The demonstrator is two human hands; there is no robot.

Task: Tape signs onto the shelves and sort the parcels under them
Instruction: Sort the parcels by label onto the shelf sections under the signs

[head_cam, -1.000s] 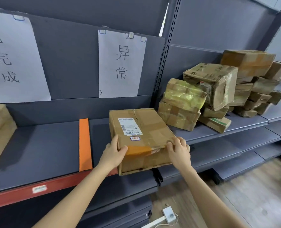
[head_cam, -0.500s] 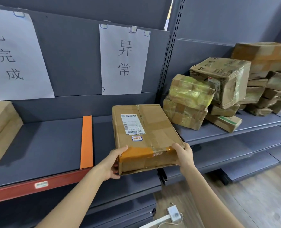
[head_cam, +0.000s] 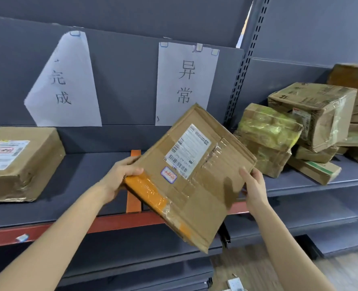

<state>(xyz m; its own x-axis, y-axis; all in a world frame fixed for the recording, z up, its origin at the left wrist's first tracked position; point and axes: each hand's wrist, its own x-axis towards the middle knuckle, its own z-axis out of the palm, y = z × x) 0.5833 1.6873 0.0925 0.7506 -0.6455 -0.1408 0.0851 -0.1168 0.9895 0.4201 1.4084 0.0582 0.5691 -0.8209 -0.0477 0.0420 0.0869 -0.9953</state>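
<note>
A flat cardboard parcel [head_cam: 197, 181] with a white shipping label and orange tape is lifted off the shelf and tilted, held in front of it. My left hand [head_cam: 123, 173] grips its left edge; my right hand [head_cam: 252, 185] holds its right edge. Two white paper signs hang on the grey back panel: the left sign [head_cam: 67, 85] has one upper corner loose and folded, and the right sign [head_cam: 185, 80] is taped flat. Another cardboard parcel [head_cam: 21, 162] lies under the left sign.
An orange divider strip [head_cam: 135, 156] crosses the grey shelf [head_cam: 86, 173], which has a red front edge. A pile of several cardboard parcels [head_cam: 299, 131] fills the shelf bay to the right. Lower shelves and a wooden floor lie below.
The parcel has been lifted from the shelf under the right sign and tilted toward me. The view has shifted left, showing the parcel under the left sign. The left sign's corner now hangs folded.
</note>
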